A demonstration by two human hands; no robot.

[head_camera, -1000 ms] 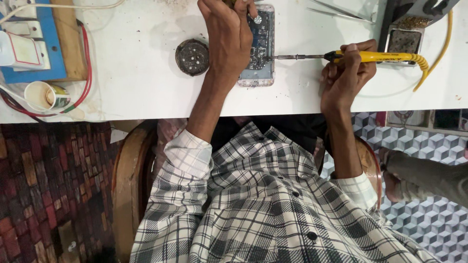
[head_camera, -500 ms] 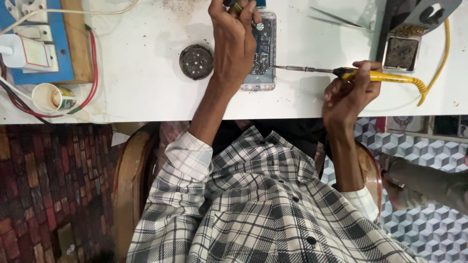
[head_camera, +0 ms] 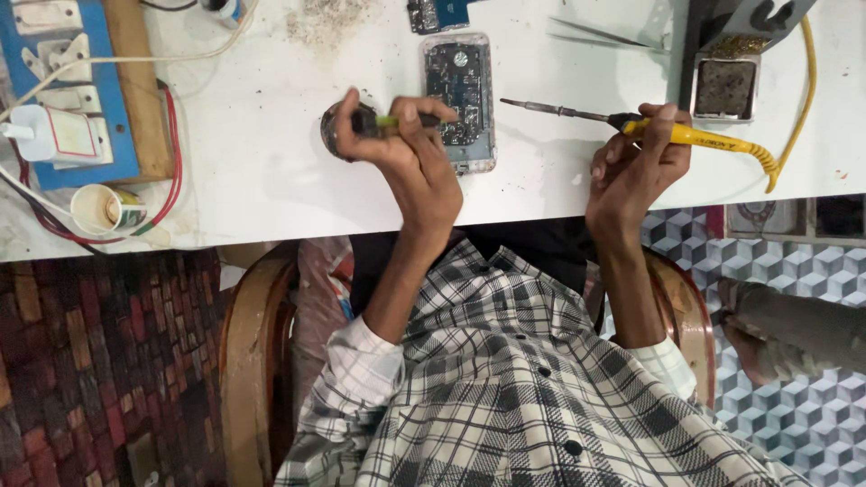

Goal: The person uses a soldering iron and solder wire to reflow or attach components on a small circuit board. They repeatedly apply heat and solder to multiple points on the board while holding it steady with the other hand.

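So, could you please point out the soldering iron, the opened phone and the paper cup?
soldering iron [head_camera: 699, 136], head view, on its yellow handle.
opened phone [head_camera: 458, 77], head view, on its exposed board.
paper cup [head_camera: 106, 209], head view, on its side wall.

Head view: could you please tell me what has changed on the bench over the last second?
The left hand has slid off the opened phone, leftward and toward the person, and now grips a green-handled tool over the round tin. The phone's board is uncovered. The right hand still holds the yellow soldering iron, tip beside the phone.
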